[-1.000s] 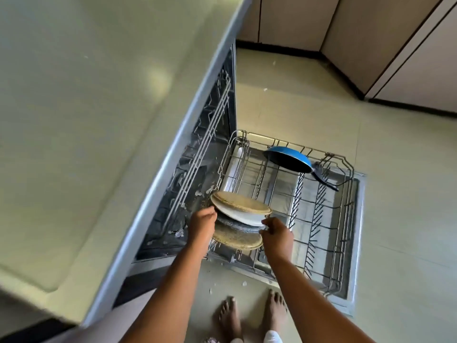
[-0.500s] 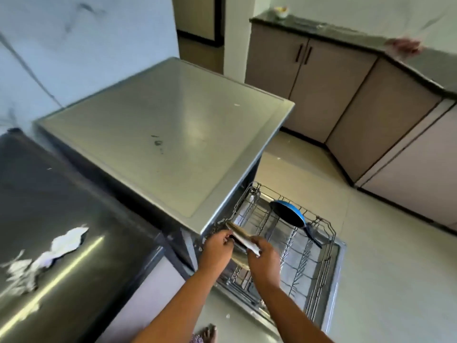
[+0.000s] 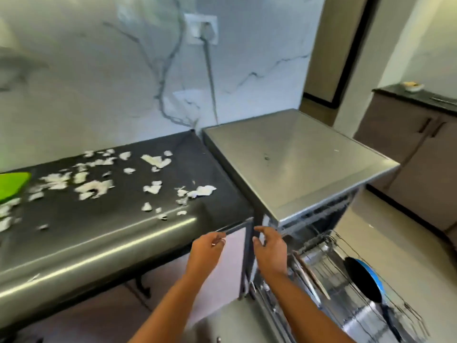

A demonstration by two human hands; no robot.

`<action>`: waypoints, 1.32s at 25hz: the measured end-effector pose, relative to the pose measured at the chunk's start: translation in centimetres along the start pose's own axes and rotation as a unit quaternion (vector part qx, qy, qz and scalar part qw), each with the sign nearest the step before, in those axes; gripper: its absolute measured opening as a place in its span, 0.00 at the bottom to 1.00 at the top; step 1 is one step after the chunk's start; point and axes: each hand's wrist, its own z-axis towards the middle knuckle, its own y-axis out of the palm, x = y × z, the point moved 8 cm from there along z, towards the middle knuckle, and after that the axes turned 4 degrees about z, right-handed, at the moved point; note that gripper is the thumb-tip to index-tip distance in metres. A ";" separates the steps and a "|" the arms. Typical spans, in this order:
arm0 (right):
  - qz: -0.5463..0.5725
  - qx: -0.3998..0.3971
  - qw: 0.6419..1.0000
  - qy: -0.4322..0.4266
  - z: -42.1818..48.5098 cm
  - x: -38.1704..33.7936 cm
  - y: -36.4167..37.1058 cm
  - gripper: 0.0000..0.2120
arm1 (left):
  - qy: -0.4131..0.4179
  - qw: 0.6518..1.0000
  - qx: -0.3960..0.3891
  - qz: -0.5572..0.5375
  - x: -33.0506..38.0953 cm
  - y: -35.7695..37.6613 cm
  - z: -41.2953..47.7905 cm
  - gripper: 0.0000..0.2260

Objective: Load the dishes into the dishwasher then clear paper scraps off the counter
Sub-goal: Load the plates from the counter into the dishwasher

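Left hand [image 3: 207, 248]: empty, fingers relaxed and slightly bent, held in front of the counter's [image 3: 99, 233] front edge near its right end.
Right hand [image 3: 269, 251]: empty, fingers loosely spread, raised before the near corner of the dishwasher [image 3: 296, 164], beside the left hand with a gap between them.
Plates [image 3: 309, 276]: stand on edge, tilted, at the left end of the pulled-out rack [image 3: 405, 315], just right of the right wrist; no finger is on them.
Plates, look: thin rims, pale and brownish; blurred, so their number cannot be told.
Blue pan [image 3: 363, 280]: on its side further right in the same rack, dark inside, blue outside, black handle toward the near end, well apart from both hands.
Paper scraps [image 3: 94, 188]: strewn over the dark counter, up and to the left of the left hand, untouched; the nearest lie close to the counter's rounded front edge.
Paper scraps, look: white, torn, uneven in size.
Green object [image 3: 12, 184]: at the counter's far left, cut off by the frame.
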 end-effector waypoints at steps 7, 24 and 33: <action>0.070 -0.130 0.977 -0.155 -5.5 -12.6 11.7 0.11 | -0.063 0.972 0.196 -0.115 -6.9 -17.6 -6.6 0.07; 0.110 -0.449 0.839 -0.288 -31.2 -34.1 44.2 0.11 | -0.234 0.752 0.571 -0.233 -34.7 -48.2 -30.1 0.11; 0.056 -0.589 0.753 -0.288 -37.7 -33.5 50.7 0.12 | -0.239 0.617 0.704 -0.258 -39.8 -48.5 -36.1 0.10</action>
